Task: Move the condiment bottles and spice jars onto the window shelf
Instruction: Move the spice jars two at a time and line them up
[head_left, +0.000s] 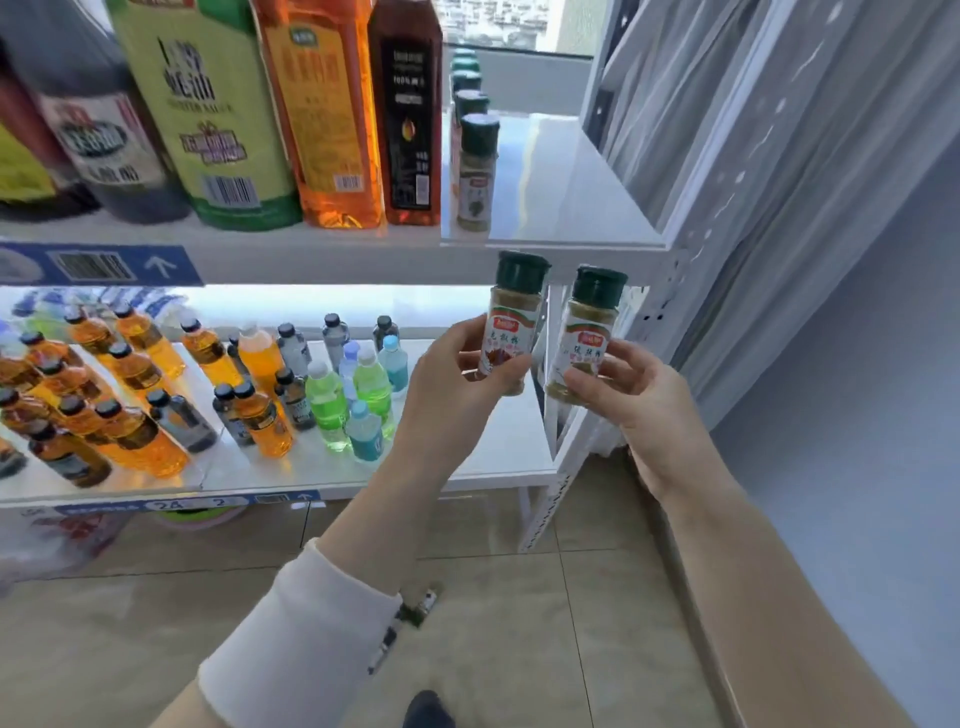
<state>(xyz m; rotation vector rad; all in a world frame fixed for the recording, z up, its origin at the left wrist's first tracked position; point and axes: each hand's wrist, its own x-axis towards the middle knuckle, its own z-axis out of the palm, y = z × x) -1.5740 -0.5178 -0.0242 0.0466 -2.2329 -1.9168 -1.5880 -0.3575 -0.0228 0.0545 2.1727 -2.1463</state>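
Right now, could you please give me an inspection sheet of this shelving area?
Surface: white upper shelf, bare at its right end.
Job's things: left jar and right jar, green-capped, roughly upright, held just below shelf level; jar row already on the shelf beside tall bottles.
Clutter: drink bottles crowd the lower shelf.
Grippers: left hand grips the left jar; right hand grips the right jar.
Cables: nothing seen.
Surroundings: curtain at right, tiled floor below, window behind.
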